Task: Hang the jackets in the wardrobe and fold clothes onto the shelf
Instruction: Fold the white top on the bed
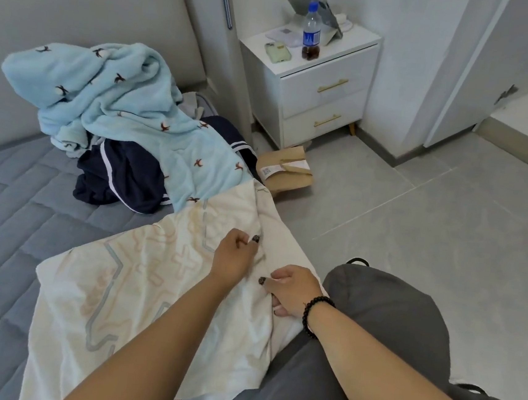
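A person's left hand (234,255) and right hand (292,291) both pinch a cream printed garment (138,284) spread on the grey mattress (12,224) — folding barely begun. A light-blue fleece (120,105) and navy clothing (122,179) (heaped behind) wait untouched — nothing shelved yet.

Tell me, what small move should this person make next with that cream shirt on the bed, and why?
Probably draw the right edge across toward the middle to make the first fold. Both the left hand and the right hand already pinch the cream printed garment along that edge, and it lies mostly flat on the grey mattress.
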Demonstrator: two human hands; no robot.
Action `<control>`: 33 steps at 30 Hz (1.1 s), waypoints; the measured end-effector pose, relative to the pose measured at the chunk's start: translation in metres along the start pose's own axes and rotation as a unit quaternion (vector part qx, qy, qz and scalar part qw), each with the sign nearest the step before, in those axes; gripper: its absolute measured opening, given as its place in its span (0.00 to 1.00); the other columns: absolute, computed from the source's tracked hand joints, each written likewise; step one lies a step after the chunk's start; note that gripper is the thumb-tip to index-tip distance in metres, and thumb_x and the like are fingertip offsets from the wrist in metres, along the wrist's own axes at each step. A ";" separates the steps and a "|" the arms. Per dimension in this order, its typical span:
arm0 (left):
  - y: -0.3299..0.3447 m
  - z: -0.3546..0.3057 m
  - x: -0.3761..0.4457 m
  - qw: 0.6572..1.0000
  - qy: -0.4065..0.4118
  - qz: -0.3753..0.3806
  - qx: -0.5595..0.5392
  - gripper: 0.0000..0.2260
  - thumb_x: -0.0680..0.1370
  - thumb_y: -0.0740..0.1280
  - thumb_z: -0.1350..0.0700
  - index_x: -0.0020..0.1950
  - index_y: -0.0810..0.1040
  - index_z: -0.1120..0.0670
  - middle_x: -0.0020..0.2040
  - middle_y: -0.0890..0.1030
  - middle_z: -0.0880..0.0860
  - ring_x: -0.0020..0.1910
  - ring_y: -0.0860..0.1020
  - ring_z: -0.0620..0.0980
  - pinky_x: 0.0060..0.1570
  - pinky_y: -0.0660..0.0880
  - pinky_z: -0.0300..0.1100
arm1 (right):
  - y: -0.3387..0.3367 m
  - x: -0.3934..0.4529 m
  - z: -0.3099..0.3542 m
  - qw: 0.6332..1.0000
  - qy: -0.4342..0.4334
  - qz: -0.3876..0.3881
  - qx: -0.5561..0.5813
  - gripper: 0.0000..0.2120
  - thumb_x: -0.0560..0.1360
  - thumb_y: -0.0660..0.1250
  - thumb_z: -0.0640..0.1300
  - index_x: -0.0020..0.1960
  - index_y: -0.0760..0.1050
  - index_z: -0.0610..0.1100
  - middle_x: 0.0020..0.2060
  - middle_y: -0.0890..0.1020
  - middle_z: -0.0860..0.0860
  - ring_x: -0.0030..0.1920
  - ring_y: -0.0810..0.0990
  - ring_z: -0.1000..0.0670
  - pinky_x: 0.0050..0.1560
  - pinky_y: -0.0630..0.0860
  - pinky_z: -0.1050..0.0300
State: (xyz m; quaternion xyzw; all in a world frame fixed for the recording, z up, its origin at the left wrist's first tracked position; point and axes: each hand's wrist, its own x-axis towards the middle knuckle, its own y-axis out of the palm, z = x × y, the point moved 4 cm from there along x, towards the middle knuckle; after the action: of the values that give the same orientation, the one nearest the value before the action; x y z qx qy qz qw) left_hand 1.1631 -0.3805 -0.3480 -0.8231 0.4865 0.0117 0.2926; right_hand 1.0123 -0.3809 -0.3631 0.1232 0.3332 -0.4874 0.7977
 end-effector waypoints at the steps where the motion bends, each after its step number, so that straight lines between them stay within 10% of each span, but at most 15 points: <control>1: -0.003 -0.002 -0.001 0.999 -0.008 0.001 -0.042 0.06 0.77 0.66 0.59 0.41 0.70 0.55 0.35 0.71 0.50 0.34 0.69 0.47 0.35 0.67 0.39 | 0.000 -0.001 0.003 1.000 -0.004 -0.001 -0.015 0.06 0.72 0.73 0.43 0.45 0.76 0.45 0.41 0.81 0.44 0.32 0.79 0.49 0.33 0.80 0.57; 7: -0.007 -0.013 -0.007 0.998 0.029 -0.020 -0.045 0.06 0.78 0.66 0.58 0.42 0.72 0.58 0.33 0.77 0.54 0.34 0.75 0.48 0.39 0.72 0.41 | -0.027 -0.011 0.010 0.997 0.016 -0.064 -0.031 0.04 0.70 0.66 0.36 0.36 0.73 0.38 0.26 0.80 0.46 0.24 0.73 0.49 0.27 0.73 0.60; 14: 0.025 0.008 -0.026 0.972 0.185 -0.037 0.137 0.09 0.79 0.60 0.59 0.59 0.73 0.57 0.56 0.78 0.52 0.55 0.76 0.52 0.56 0.72 0.42 | -0.037 -0.030 0.009 0.947 -0.012 -0.115 -0.300 0.05 0.72 0.61 0.44 0.41 0.70 0.43 0.41 0.77 0.47 0.40 0.75 0.47 0.37 0.72 0.59; 17: 0.022 0.026 -0.035 0.918 0.239 -0.109 0.297 0.24 0.79 0.52 0.52 0.76 0.62 0.55 0.77 0.61 0.52 0.76 0.58 0.50 0.74 0.49 0.45 | -0.034 -0.030 0.016 0.896 -0.087 -0.173 -0.400 0.16 0.73 0.60 0.42 0.61 0.66 0.45 0.60 0.70 0.47 0.58 0.70 0.45 0.55 0.70 0.51; 21: 0.021 0.054 -0.031 0.895 0.168 -0.027 0.413 0.30 0.77 0.34 0.42 0.79 0.38 0.48 0.79 0.37 0.48 0.76 0.33 0.44 0.76 0.37 0.51 | -0.001 -0.024 0.025 0.813 -0.295 -0.119 -0.488 0.35 0.72 0.60 0.38 0.77 0.52 0.46 0.76 0.53 0.46 0.76 0.53 0.43 0.73 0.55 0.46; 26: 0.013 0.050 -0.037 0.918 0.189 -0.035 0.347 0.29 0.79 0.41 0.46 0.77 0.34 0.50 0.79 0.36 0.47 0.77 0.36 0.43 0.77 0.39 0.47 | 0.001 0.000 0.005 0.827 -0.064 -0.024 -0.559 0.35 0.77 0.55 0.48 0.78 0.40 0.46 0.77 0.45 0.46 0.76 0.40 0.40 0.75 0.45 0.41; 33: -0.063 0.065 -0.072 0.971 0.135 -0.154 0.121 0.33 0.81 0.61 0.55 0.79 0.44 0.53 0.78 0.49 0.47 0.75 0.47 0.39 0.75 0.48 0.37 | 0.010 -0.003 0.009 0.807 -0.084 -0.073 -0.579 0.35 0.77 0.56 0.49 0.77 0.42 0.42 0.76 0.50 0.45 0.76 0.46 0.41 0.74 0.52 0.46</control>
State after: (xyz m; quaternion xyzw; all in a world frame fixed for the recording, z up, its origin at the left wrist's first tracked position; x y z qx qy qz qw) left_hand 1.1935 -0.2693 -0.3505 -0.8409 0.3863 -0.2038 0.3195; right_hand 1.0239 -0.3784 -0.3561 -0.4284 0.4931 -0.2694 0.7077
